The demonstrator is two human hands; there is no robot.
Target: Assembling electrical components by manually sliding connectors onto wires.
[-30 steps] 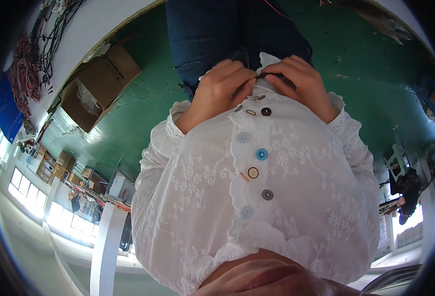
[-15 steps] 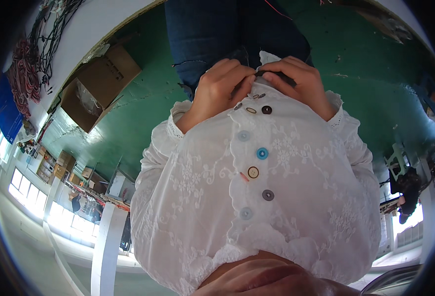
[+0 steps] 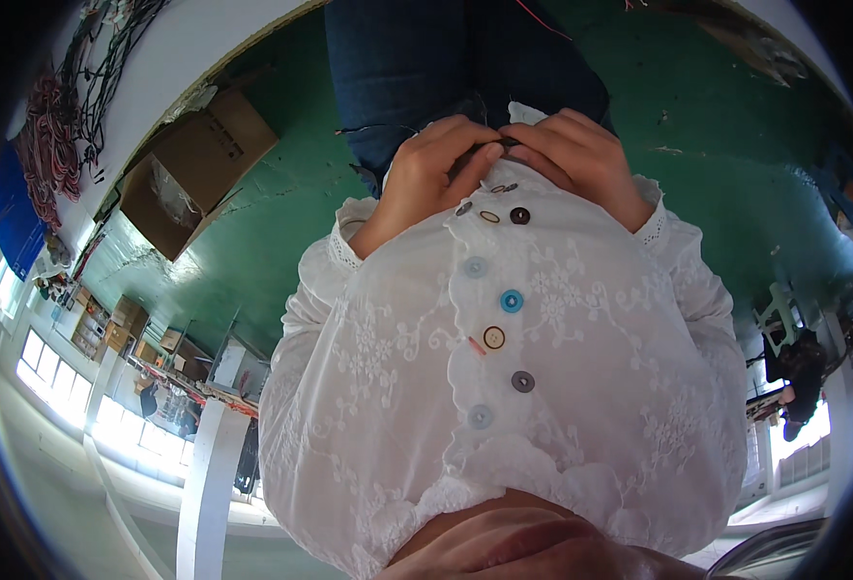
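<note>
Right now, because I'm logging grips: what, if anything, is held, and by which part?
A small dark thing shows where the left hand and right hand meet, seemingly pinched there; it is mostly hidden, so which part cannot be told.

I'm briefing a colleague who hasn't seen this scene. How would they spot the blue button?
Find the white blouse filling mid-picture. Down its front runs a scattered line of buttons; the blue button sits just above a cream button with a dark rim. It alone is bright blue; its neighbours are cream, grey, dark or pale.
</note>
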